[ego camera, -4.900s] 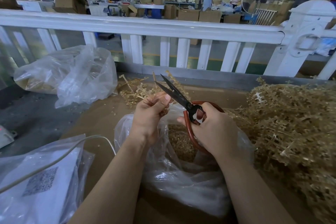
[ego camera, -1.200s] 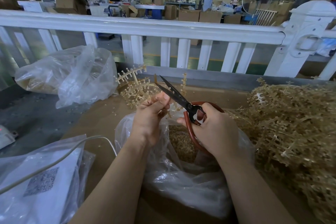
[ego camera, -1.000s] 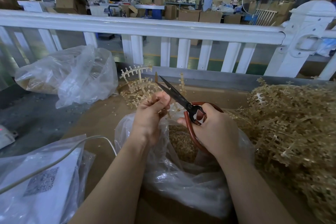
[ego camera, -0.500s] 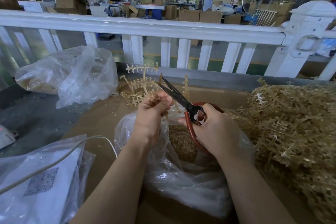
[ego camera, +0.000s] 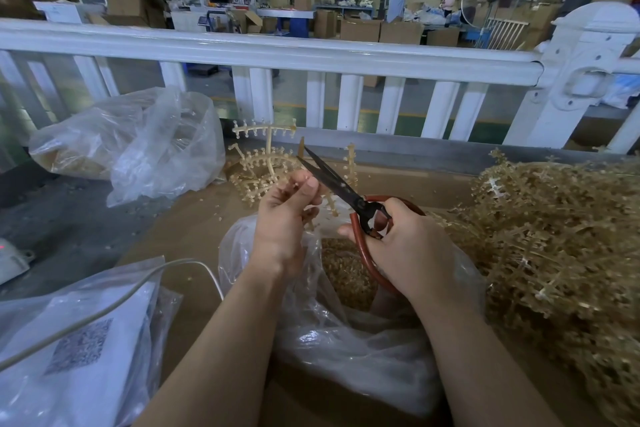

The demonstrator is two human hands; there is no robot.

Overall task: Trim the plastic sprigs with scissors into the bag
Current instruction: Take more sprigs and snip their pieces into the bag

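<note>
While left hand (ego camera: 282,215) pinches sprig (ego camera: 268,166) above bag (ego camera: 311,315) — trimmings drop in | right hand (ego camera: 405,246) grips scissors (ego camera: 341,189) — blades nearly together at sprig

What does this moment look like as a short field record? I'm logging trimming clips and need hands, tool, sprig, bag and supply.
left hand: pinches the sprig above the bag
right hand: grips the scissors by their red handles
scissors: dark blades slightly apart, tips at the sprig
bag: clear plastic, open below both hands, cut bits inside
supply: untrimmed sprig pile right of the bag
other: second clear bag at far left
</note>
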